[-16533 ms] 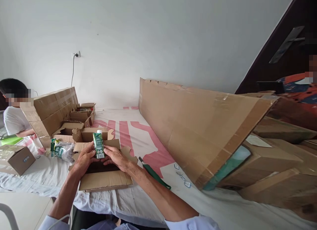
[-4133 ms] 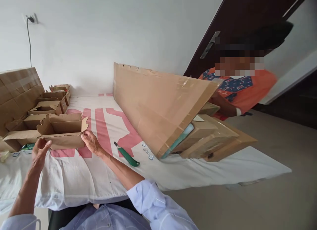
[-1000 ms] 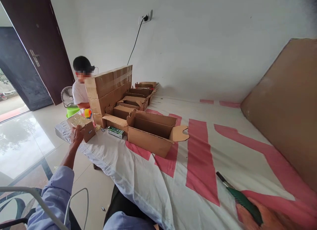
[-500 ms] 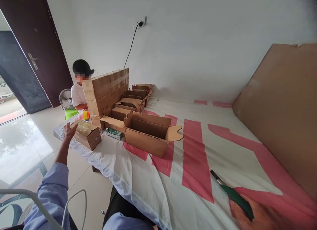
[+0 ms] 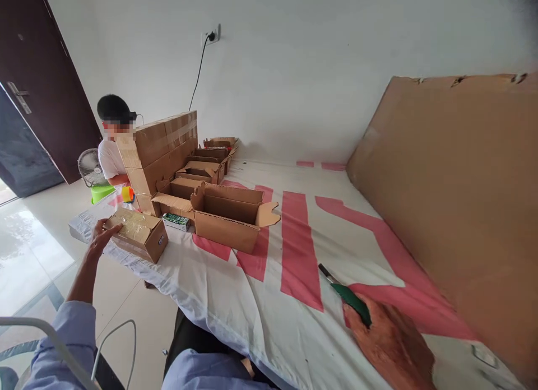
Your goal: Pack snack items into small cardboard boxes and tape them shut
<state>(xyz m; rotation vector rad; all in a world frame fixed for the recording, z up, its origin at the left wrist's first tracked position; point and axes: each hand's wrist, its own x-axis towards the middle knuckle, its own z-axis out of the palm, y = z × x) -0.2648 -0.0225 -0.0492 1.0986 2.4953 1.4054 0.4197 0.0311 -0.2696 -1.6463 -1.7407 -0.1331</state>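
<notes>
My left hand reaches out to the left and lies on the near top edge of a small taped cardboard box at the table's left corner, fingers curled over it. An open, empty cardboard box with curved flaps stands just right of it. A green drink carton lies flat between the two. My right hand is a blurred shape at the lower right, resting on the cloth over the handle end of a green cutter. Its grip is not visible.
A white cloth with red stripes covers the table. More open boxes and a tall taped carton stand at the back left, with a seated person and a fan behind. A large cardboard sheet leans at the right.
My left hand has come down from beside the small taped box onto its top edge, and the box has turned and slid nearer. My view has swung slightly right.
</notes>
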